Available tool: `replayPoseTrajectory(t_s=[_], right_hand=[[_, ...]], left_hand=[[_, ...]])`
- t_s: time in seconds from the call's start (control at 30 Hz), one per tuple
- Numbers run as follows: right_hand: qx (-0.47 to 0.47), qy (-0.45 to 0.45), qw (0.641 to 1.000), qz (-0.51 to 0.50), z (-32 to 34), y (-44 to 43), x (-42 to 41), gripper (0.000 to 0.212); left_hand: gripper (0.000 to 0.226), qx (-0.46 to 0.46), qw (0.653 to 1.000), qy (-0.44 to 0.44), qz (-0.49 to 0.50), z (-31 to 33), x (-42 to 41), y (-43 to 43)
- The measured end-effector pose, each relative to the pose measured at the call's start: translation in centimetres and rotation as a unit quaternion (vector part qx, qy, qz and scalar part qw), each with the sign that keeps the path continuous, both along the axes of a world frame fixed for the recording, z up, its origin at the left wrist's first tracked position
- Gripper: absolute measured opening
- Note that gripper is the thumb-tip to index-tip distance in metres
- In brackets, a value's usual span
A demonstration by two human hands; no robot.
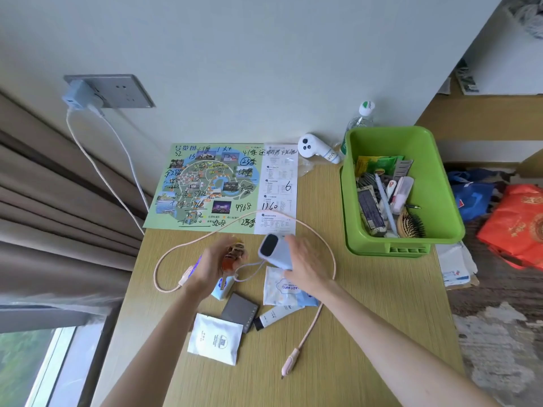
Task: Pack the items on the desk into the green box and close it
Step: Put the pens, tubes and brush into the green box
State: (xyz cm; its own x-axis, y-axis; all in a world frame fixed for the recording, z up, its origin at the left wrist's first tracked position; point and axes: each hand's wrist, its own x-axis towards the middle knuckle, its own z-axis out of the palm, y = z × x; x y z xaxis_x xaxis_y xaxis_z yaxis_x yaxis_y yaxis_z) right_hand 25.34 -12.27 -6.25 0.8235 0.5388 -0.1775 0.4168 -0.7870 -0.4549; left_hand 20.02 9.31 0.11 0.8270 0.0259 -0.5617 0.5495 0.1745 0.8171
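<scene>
Head view: box [440,183] is sitting open at the surface's [382,304] far right, partly filled. Right hand [305,264] is closing its grip on the power bank [271,251]; left hand [211,267] is clutching a brown clip [233,255], likely both bound boxward.

— What does the person show of themselves?

— Two forearms and two hands, nothing more. The left arm [164,333] enters from the near edge on the left, the right arm [390,327] from the near right corner.

— Sleeves?

— None in view; both arms are bare right up to the edge of the picture (whatever is worn higher up is out of sight).

— Anything on the wrists or fingers?

— The left hand [210,267] and right hand [305,261] carry no visible watch, ring or bracelet. The nails are too blurred to judge.
</scene>
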Motion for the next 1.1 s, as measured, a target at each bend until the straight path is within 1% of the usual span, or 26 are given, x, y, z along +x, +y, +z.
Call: replayPoseTrajectory(t_s=[0.07,0.13,0.23,0.3,0.37,0.43,0.47,0.57,0.63,0.7,0.8,0.93,1.03,1.1], right_hand=[[-0.005,-0.02,1.0,-0.024,0.2,-1.0,0.6,0.074],[-0.01,-0.018,0.999,-0.027,0.3,-1.8,1.2,0.07],[-0.023,-0.018,0.999,-0.022,0.6,-1.9,1.5,0.064],[-0.053,-0.063,0.997,0.003,0.9,-1.6,1.0,0.057],[-0.045,-0.099,0.994,0.033,1.2,-1.4,-0.2,0.04],[-0.023,-0.103,0.992,0.076,1.3,-1.4,-1.9,0.028],[-0.028,-0.09,0.991,0.092,1.2,-1.5,-2.6,0.029],[-0.07,-0.044,0.992,0.094,0.7,-1.5,-4.1,0.05],[-0.079,-0.029,0.993,0.086,0.6,-1.3,-4.8,0.058],[-0.087,-0.014,0.993,0.083,0.5,-1.3,-5.3,0.057],[-0.126,-0.021,0.987,0.101,0.5,-1.7,-5.7,0.054],[-0.149,-0.032,0.981,0.118,0.5,-2.6,-6.0,0.06],[-0.172,-0.038,0.976,0.129,0.5,-3.4,-6.5,0.047],[-0.181,-0.047,0.972,0.139,0.7,-4.0,-6.7,0.041]], left_hand=[[0.022,0.08,0.996,0.019,-0.024,-0.9,-0.5,0.1],[0.025,0.176,0.983,0.034,-0.047,-2.0,-0.9,0.0],[0.023,0.305,0.948,0.025,-0.087,-3.5,-1.6,-0.7],[0.024,0.38,0.918,0.017,-0.114,-4.2,-2.1,-1.3],[0.028,0.43,0.893,0.015,-0.135,-4.5,-2.5,-1.8],[0.029,0.458,0.874,0.013,-0.161,-4.6,-2.9,-2.4],[0.029,0.468,0.866,0.014,-0.178,-4.5,-3.0,-2.7],[0.038,0.491,0.838,0.018,-0.236,-4.4,-3.5,-3.5],[0.041,0.492,0.827,0.013,-0.27,-4.5,-4.1,-4.2],[0.043,0.494,0.814,0.009,-0.305,-4.6,-4.9,-5.1],[0.045,0.514,0.784,-0.004,-0.35,-4.7,-5.8,-6.4],[0.053,0.552,0.739,-0.017,-0.386,-5.3,-6.8,-7.9],[0.05,0.584,0.709,-0.028,-0.395,-5.8,-7.3,-8.6],[0.047,0.593,0.695,-0.032,-0.405,-5.7,-7.3,-8.6]])
